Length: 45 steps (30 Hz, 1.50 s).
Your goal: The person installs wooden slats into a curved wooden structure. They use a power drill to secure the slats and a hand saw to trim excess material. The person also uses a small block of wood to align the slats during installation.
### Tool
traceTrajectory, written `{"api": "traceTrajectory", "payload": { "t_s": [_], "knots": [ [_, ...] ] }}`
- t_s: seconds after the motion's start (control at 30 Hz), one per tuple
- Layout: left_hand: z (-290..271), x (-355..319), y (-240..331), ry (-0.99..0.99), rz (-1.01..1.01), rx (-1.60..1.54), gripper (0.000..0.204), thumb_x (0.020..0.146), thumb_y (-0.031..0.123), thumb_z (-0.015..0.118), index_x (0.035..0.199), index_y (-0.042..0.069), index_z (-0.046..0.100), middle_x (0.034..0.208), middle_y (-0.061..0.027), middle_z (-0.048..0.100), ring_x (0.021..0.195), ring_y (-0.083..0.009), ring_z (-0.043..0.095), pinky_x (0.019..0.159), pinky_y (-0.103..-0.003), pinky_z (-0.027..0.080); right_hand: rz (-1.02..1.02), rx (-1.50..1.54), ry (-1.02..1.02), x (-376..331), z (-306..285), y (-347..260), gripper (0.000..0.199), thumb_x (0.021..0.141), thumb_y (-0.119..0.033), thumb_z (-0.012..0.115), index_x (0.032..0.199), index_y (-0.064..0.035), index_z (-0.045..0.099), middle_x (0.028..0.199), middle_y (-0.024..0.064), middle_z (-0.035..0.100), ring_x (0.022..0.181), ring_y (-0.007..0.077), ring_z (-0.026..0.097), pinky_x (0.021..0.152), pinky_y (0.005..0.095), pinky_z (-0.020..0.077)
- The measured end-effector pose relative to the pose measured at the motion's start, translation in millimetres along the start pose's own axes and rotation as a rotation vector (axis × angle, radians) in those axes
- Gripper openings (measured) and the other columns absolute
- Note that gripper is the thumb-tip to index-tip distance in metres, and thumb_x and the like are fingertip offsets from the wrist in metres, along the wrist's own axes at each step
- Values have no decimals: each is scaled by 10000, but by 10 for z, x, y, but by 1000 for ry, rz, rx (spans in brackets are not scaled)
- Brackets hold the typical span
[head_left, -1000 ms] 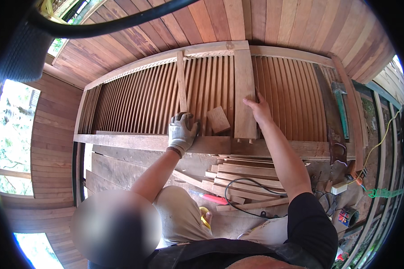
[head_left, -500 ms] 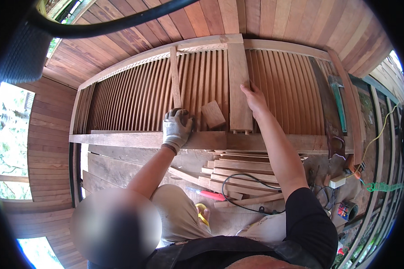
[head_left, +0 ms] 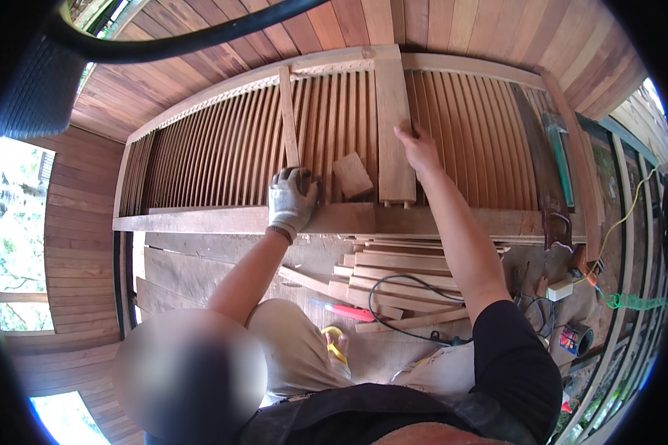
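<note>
A long wooden frame (head_left: 260, 219) filled with rows of parallel slats (head_left: 215, 148) lies across in front of me. My left hand (head_left: 292, 200), in a grey work glove, rests at its near rail with fingers curled; the lower end of a narrow wooden strip (head_left: 289, 119) meets the fingertips, and what lies under them is hidden. My bare right hand (head_left: 420, 152) grips the right edge of a wide wooden board (head_left: 395, 141) laid across the frame, thumb on top. Between the hands, a small wood block (head_left: 353, 176) sits on the slats.
Cut wood strips (head_left: 408, 271) are piled on the floor before my knees, with a black cable (head_left: 375, 297) over them. Nearby lies a red-handled tool (head_left: 349, 312). A handsaw (head_left: 557, 222) leans at the frame's right end. A can (head_left: 576, 339) stands further right.
The whole scene has shifted slightly upward in the view. Both hands keep their places against the frame and board; the small block has not moved on the slats.
</note>
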<state>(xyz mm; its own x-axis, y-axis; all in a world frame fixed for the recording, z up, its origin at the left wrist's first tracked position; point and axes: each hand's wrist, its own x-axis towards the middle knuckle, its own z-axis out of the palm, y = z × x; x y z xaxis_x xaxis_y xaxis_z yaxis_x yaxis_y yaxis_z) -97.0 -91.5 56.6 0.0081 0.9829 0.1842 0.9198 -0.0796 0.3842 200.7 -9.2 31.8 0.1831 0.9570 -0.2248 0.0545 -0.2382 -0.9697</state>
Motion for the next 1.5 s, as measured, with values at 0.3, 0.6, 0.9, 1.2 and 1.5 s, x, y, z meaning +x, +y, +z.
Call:
{"api": "traceTrajectory", "payload": {
  "t_s": [0.3,0.6,0.9,1.2,1.5],
  "knots": [
    [-31,152,390,-228,-93,2,760,872,510,759,1468,97,530,1297,-230,655,1218,-408,621,1032,-464,518,11,23,-13,-79,23,-97,778,929,-324,753,1544,21,423,1459,217,585,1343,278,576,1095,358,454],
    [-9,565,879,-747,209,206,971,822,647,746,1613,279,319,1564,-254,403,1341,-440,547,1130,-455,472,17,104,1,-13,22,4,737,927,-303,751,1521,22,462,1435,217,604,1305,277,603,1064,358,475],
    [-185,389,929,-419,69,244,1170,709,532,891,1598,97,267,1454,-276,499,1261,-414,609,1032,-433,554,-55,-235,131,-34,102,-39,617,914,-385,749,1395,-22,620,1294,212,694,1196,301,673,998,391,528],
    [-319,181,769,-243,414,-300,1211,644,514,931,1519,-47,310,1448,-267,483,1333,-381,518,1158,-406,452,-211,-800,-191,-491,-308,-639,573,967,-525,635,1310,-67,669,1035,152,722,1032,256,721,884,435,587],
    [-405,66,1169,-126,774,-766,1049,647,259,998,1499,92,410,1499,-164,458,1292,-310,557,1071,-427,483,-563,-222,-362,-1426,-613,-365,590,846,-132,824,1346,13,546,1171,163,674,1060,237,705,828,349,617]
  ]
}}
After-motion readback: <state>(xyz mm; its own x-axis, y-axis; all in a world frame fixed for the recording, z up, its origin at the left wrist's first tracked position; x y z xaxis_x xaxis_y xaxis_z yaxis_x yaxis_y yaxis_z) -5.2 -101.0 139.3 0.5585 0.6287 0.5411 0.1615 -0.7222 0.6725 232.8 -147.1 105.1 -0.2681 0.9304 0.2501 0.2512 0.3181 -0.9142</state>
